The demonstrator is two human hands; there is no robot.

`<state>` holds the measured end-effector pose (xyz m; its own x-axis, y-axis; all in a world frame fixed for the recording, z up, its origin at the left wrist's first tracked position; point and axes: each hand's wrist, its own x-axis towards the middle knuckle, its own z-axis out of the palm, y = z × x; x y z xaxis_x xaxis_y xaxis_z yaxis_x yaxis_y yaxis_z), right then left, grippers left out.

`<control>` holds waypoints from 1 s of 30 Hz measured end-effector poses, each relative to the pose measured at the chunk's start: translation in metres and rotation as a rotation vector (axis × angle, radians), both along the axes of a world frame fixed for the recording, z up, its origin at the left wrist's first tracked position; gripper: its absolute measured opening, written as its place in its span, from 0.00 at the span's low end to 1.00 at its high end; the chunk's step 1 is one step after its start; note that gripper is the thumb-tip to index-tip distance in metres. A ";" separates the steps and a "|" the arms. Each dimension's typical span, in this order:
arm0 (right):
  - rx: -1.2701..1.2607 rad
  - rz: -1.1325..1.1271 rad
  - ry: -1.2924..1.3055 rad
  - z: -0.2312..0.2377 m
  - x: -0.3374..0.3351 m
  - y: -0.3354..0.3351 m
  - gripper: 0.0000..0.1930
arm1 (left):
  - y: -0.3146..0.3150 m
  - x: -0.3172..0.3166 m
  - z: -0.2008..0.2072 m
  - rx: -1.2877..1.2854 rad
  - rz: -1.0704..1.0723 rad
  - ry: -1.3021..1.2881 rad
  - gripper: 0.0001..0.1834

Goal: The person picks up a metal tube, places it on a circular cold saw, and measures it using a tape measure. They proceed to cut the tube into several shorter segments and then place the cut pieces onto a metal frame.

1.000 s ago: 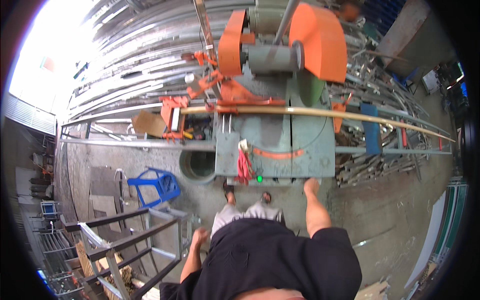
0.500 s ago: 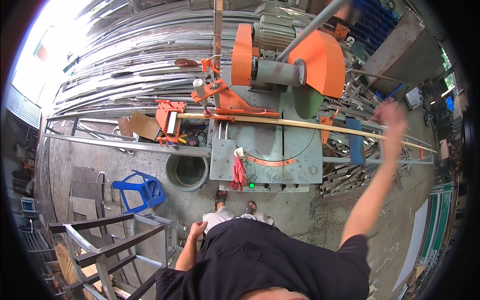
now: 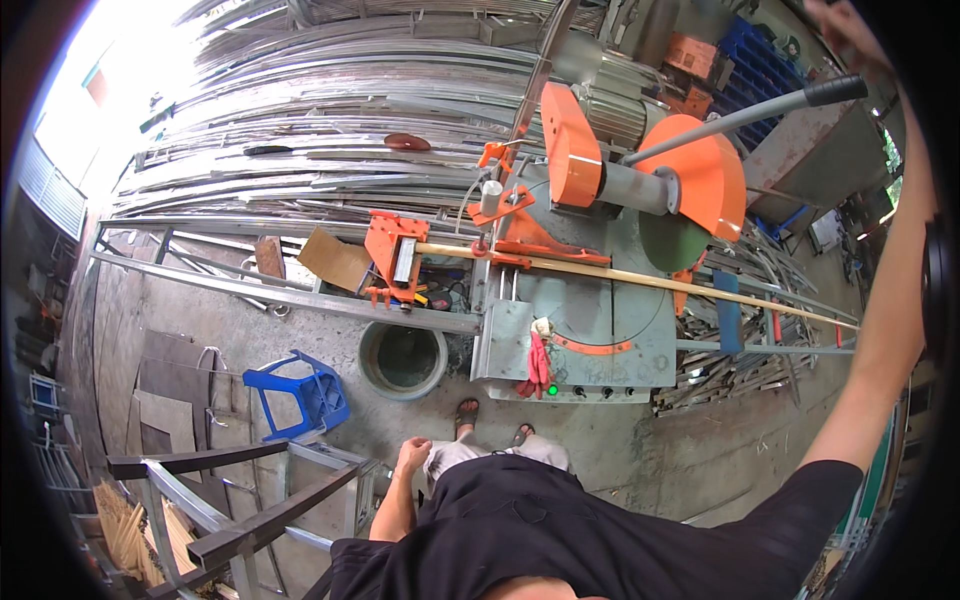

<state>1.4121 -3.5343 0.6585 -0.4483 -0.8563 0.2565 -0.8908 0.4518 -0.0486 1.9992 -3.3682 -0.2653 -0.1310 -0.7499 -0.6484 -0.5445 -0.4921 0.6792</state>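
My right hand (image 3: 852, 38) is raised at the upper right rim, partly dark and blurred, its fingers seeming apart with nothing visible in them. Nearest to it is the black grip (image 3: 836, 91) of the cut-off saw's grey lever; a gap shows between them. My left hand (image 3: 413, 453) hangs by my thigh, loosely curled and seemingly empty. The saw has an orange blade guard (image 3: 708, 180) and a green disc (image 3: 672, 243), raised over a grey table (image 3: 590, 310). A long, thin, pale yellow bar (image 3: 660, 281) lies across that table, its left end at the orange clamp (image 3: 385, 252).
Red gloves (image 3: 536, 362) lie at the table's front edge, beside a lit green button (image 3: 552, 391). On the floor are a round tub (image 3: 440, 375), a blue plastic stool (image 3: 318, 395) and a metal frame (image 3: 240, 535). Stacked metal lengths (image 3: 330, 170) fill the back.
My right hand has gone from above the bar's right part up to the upper right rim. The view has shifted, and the lever's black grip now shows. My left hand stays by my thigh.
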 end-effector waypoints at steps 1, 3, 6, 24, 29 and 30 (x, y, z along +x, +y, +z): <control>0.075 -0.049 0.038 0.002 -0.019 -0.003 0.30 | -0.001 0.016 -0.009 -0.010 -0.025 -0.041 0.20; 0.203 -0.166 0.125 0.010 -0.052 0.010 0.28 | -0.001 0.017 -0.001 0.050 -0.124 -0.072 0.19; 0.188 -0.170 0.266 -0.008 -0.058 0.007 0.27 | -0.001 0.038 0.001 0.119 -0.232 -0.157 0.19; 0.407 -0.141 0.102 -0.255 0.114 0.240 0.15 | -0.003 -0.008 -0.006 0.042 -0.433 -0.094 0.17; 0.216 -0.212 -0.220 -0.291 0.122 0.254 0.12 | 0.033 -0.014 -0.016 0.033 -0.419 -0.053 0.18; 0.176 -0.211 -0.258 -0.298 0.124 0.259 0.12 | 0.033 -0.017 -0.018 0.037 -0.422 -0.057 0.18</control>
<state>1.5364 -3.2750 0.3602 -0.6503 -0.7591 -0.0303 -0.7458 0.6455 -0.1645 1.9825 -3.3347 -0.2836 -0.3845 -0.6140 -0.6893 -0.7400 -0.2414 0.6278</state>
